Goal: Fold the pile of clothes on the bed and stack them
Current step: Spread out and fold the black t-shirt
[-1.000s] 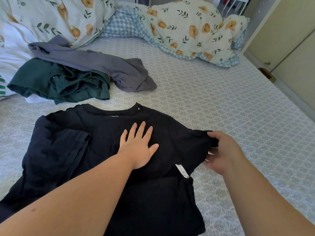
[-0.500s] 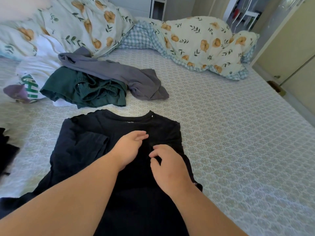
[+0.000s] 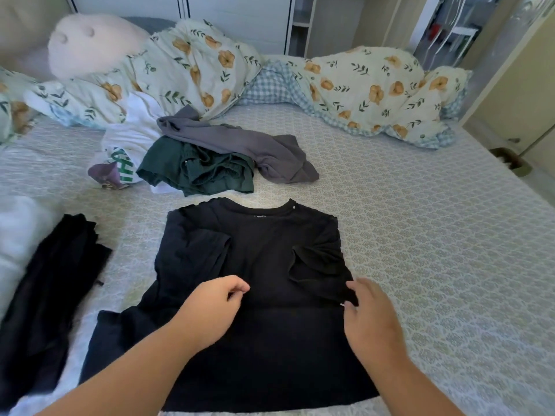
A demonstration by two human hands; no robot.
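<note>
So, black tee [image 3: 264, 295] laid flat mid-bed, both sleeves tucked in, both hands down by the waist.

It's spread face-down on the bed [image 3: 435, 250] with the collar pointing away, which makes sense: sides go in first, so what's left is a narrow strip to fold up. Left hand [image 3: 214, 310] hovers over the middle with the fingers loosely curled, thumb and fingertip close together; can't tell if that grip has any fabric in it. Right hand [image 3: 371, 322] is at the tucked right edge, fingers relaxed and resting on the cloth, probably smoothing that fold flat. Unfolded pile waits behind: green shorts [image 3: 198, 171], grey top [image 3: 240, 145], white shirt [image 3: 132, 145]. Dark folded garment [image 3: 54, 295] sits off left, likely the stack's start.
</note>
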